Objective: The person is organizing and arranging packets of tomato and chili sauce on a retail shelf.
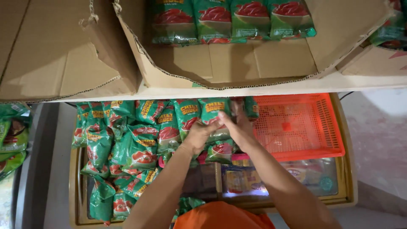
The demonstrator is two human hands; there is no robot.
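Green plastic sauce pouches with a red bowl printed on them [127,152] lie heaped under my arms, spread over the left part of a glass-topped chest with a yellowish frame [347,191]. They overlap at all angles, which looks like what loose soft packs do when laid flat on a smooth lid. Nearest me, a few pouches trail down toward the lower left corner of the frame; through the bare glass to the right I see blurred packets inside the chest.

Further out, my left hand [197,136] and my right hand [235,127] meet at the far right edge of the heap. Both are closed on one pouch [215,111] standing upright in the back row, left fingers on its lower part, right fingers wrapped over its right side, the two hands touching. It sits directly between my palms, pressed against its neighbours in that row, so the row props itself up.

Just beside my right hand, an orange perforated plastic basket [296,127] rests on the chest, nothing showing in it.

Beyond that, a pale shelf board [254,90] crosses above, carrying torn brown cardboard boxes [63,55]; one open-fronted box holds a neat row of the same green pouches [233,19], standing side by side.
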